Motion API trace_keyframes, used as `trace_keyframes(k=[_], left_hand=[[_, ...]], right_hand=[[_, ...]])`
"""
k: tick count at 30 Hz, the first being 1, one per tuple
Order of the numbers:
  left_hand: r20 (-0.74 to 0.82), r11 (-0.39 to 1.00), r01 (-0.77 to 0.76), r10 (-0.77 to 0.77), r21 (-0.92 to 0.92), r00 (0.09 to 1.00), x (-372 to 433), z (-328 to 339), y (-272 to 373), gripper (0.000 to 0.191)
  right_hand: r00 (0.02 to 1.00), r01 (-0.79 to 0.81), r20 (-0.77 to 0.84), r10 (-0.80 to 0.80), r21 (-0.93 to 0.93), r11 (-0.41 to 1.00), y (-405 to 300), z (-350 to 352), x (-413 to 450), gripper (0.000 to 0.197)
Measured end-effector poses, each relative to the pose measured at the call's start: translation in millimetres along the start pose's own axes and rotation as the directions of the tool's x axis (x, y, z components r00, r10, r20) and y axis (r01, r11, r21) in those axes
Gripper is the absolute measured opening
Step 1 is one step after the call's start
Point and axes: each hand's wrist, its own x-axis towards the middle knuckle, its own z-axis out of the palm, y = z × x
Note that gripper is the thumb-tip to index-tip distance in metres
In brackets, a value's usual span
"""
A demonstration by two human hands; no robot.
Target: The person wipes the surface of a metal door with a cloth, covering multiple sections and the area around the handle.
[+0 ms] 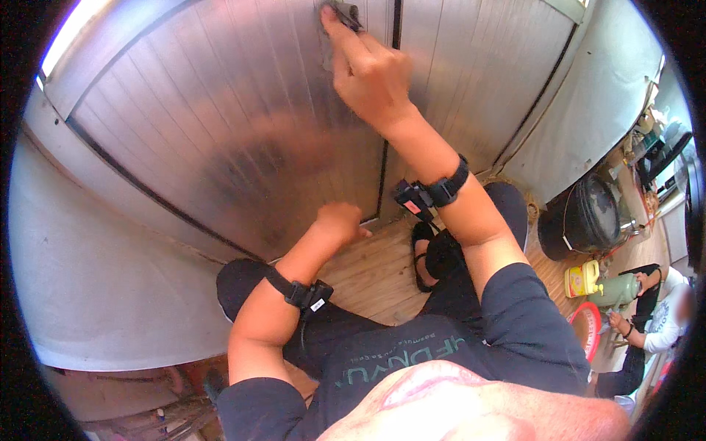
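Note:
My right hand (370,74) is raised against a brushed-metal door panel (220,105) with vertical grooves. It grips a folded dark grey-green cloth or pad (348,15), held at the panel near the top edge of view. Lower down, my left hand (337,221) is beside the bottom of the same panel. Its fingers curl away from me and are partly hidden, so I cannot tell whether anything is in them. Both forearms carry black straps with small devices. A blurred reflection shows in the metal.
A second metal panel (474,71) adjoins on the right. White sheeting (121,248) hangs at the left. On the right stand a black lidded bucket (579,218), a yellow jug (582,279) and a red-rimmed basin (592,331). Another person (659,325) sits there, hands near a green container (615,289).

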Motion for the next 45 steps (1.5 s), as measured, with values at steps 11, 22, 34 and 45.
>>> trace_keyframes(k=[11,22,34,45], left_hand=[[0.063,0.991,-0.124,0.128,-0.051,0.990,-0.3,0.3,-1.2,0.062],[0.051,0.998,-0.056,0.057,-0.035,0.997,-0.4,0.3,-7.1,0.056],[0.083,0.993,-0.105,0.109,-0.046,0.991,-7.0,-14.8,0.7,0.056],[-0.490,0.164,-0.489,0.037,-0.857,0.871,-14.8,-49.5,12.8,0.049]], right_hand=[[1.000,0.009,-0.027,-0.009,0.001,1.000,-3.4,-13.6,18.6,0.047],[0.997,-0.031,0.063,0.032,-0.022,0.999,-5.3,-9.3,21.6,0.051],[0.996,0.046,0.073,-0.042,-0.059,0.997,12.3,-15.4,31.5,0.053],[0.675,-0.399,0.736,0.054,0.302,0.866,30.1,-103.8,-103.0,0.043]])
